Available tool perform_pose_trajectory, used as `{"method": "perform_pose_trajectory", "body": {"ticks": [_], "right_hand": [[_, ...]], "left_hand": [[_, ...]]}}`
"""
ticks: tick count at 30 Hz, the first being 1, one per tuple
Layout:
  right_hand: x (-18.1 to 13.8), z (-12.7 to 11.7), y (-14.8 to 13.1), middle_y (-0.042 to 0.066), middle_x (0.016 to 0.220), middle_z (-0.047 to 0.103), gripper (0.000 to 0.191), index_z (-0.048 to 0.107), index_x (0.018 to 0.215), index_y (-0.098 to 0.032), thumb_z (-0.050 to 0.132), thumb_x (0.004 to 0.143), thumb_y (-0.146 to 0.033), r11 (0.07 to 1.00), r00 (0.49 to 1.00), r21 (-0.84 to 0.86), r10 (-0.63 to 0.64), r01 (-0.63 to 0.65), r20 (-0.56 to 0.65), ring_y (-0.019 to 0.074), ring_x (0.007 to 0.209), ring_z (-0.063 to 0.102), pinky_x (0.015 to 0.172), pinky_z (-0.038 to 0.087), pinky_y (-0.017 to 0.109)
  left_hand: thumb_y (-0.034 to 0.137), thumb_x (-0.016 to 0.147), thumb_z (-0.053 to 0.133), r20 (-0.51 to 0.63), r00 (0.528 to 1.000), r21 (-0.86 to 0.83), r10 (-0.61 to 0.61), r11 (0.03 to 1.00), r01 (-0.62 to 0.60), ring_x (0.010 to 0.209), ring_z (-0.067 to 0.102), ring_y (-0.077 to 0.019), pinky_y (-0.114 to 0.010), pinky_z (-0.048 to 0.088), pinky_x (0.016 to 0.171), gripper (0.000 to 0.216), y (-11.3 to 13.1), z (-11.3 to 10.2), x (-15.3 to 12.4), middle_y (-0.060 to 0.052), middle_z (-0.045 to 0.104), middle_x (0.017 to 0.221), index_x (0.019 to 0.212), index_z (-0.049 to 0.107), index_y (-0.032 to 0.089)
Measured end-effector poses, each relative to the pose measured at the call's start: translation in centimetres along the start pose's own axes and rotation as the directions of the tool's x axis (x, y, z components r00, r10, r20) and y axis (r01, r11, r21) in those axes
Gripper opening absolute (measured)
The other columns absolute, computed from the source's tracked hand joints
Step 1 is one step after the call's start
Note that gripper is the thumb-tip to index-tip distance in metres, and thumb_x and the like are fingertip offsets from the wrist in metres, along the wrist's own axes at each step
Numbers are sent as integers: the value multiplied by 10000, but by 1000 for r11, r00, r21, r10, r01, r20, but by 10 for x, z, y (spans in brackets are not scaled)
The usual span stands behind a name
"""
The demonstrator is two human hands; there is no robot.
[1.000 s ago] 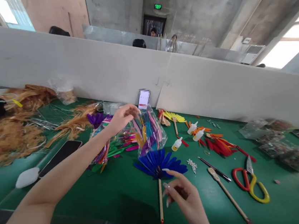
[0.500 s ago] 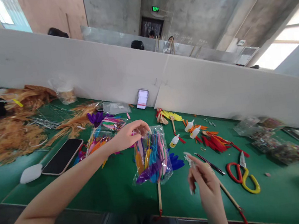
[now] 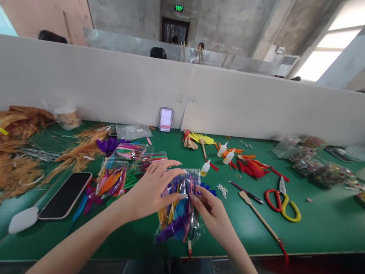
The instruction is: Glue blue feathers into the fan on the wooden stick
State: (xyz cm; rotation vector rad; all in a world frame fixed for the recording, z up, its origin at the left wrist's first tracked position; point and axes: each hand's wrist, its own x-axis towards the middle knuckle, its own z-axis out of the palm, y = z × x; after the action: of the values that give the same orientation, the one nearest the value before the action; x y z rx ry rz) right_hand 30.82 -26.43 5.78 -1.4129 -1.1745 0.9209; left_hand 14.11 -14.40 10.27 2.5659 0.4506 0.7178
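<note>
A clear plastic bag of colourful feathers [image 3: 175, 219] lies in front of me, over a wooden stick whose red-corded end [image 3: 189, 247] shows below it. My left hand [image 3: 153, 188] is above the bag's upper left part, thumb and fingers spread apart. At the bag's right edge, my right hand [image 3: 212, 208] has its thumb and fingers closed on the plastic. Blue feathers [image 3: 208, 190] stick out behind the right fingers. Just right of that hand lie small white beads [image 3: 222, 190], a dark pen-like tool [image 3: 245, 192] and another wooden stick [image 3: 260, 216] with a red cord.
Red-and-yellow-handled scissors [image 3: 284, 204] lie at right, near bags of beads [image 3: 332, 175]. Small glue bottles [image 3: 206, 168] and red feathers [image 3: 253, 167] are further back. A phone [image 3: 66, 196] and more bagged feathers [image 3: 111, 180] lie left. A white partition [image 3: 114, 87] bounds the table.
My right hand has moved left from the beads to the feather bag and closed on its edge. My left hand is lower over the bag, fingers spread. The view has shifted slightly right.
</note>
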Motion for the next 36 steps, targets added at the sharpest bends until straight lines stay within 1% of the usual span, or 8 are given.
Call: {"method": "perform_pose_trajectory", "body": {"ticks": [8, 15, 20, 23, 25, 27, 31, 36], "right_hand": [[-8, -1, 1, 29, 751, 695, 406, 519, 1252, -149, 506, 872, -289, 987, 995, -133, -83, 89, 46, 168, 690, 655, 653, 516, 259], [-9, -3, 3, 17, 660, 679, 390, 544, 1214, -113, 511, 852, -254, 978, 993, -184, -89, 101, 72, 168, 613, 642, 614, 518, 267], [-12, -9, 6, 31, 763, 717, 387, 537, 1249, -163, 499, 888, -296, 985, 994, -162, -45, 61, 99, 184, 708, 666, 670, 514, 276], [-12, -14, 12, 46, 852, 723, 364, 569, 1221, -181, 493, 904, -344, 993, 996, -111, -19, 30, 92, 185, 783, 662, 713, 506, 270], [-11, -16, 17, 51, 897, 718, 379, 570, 1216, -186, 488, 909, -392, 999, 999, -40, 23, -21, 45, 177, 791, 654, 707, 502, 259], [-9, -14, 22, 55, 994, 707, 437, 534, 1251, -202, 523, 886, -442, 994, 998, 91, 64, -65, 24, 179, 858, 650, 734, 504, 258], [-6, -6, 25, 39, 1172, 659, 548, 544, 1237, -233, 713, 751, -420, 952, 976, 263, 110, -159, 190, 218, 1049, 611, 861, 489, 293], [-7, -14, 9, 24, 998, 713, 280, 666, 1047, -186, 644, 822, -351, 990, 947, 58, 105, -129, 303, 220, 948, 633, 870, 477, 313]], "left_hand": [[435, 898, 510, -55, 987, 250, 150, 959, -132, 1074, 572, -240, -440, 276, 1031, 397, -5, 23, 2, -71, 655, 1143, 1241, 542, 236], [242, 942, 481, -203, 941, 283, 271, 936, -208, 976, 639, -171, -419, 267, 1041, 200, -7, 35, 0, -32, 715, 1025, 1099, 591, 187], [210, 957, 408, -315, 946, 175, 78, 984, -23, 873, 667, -156, -433, 279, 1048, 236, -15, 30, 4, -22, 733, 948, 997, 640, 199], [277, 954, 402, -213, 971, -3, -106, 994, 108, 797, 660, -161, -328, 450, 845, 293, -20, 22, 7, -15, 733, 832, 873, 671, 194], [325, 956, 386, -103, 970, -127, -220, 970, 206, 668, 646, -142, -241, 465, 635, 340, -19, 20, 10, -8, 716, 731, 831, 669, 185], [339, 958, 378, -68, 954, -202, -291, 941, 272, 587, 629, -123, -212, 442, 564, 342, -16, 22, 12, 0, 705, 691, 855, 661, 176], [287, 954, 385, -137, 955, -167, -264, 956, 240, 665, 651, -130, -213, 454, 638, 283, -9, 29, 16, -8, 710, 742, 901, 640, 175], [333, 961, 342, -123, 987, 41, -102, 993, 108, 511, 541, -113, -215, 373, 520, 370, -15, 21, 29, 1, 591, 569, 778, 612, 158]]}}
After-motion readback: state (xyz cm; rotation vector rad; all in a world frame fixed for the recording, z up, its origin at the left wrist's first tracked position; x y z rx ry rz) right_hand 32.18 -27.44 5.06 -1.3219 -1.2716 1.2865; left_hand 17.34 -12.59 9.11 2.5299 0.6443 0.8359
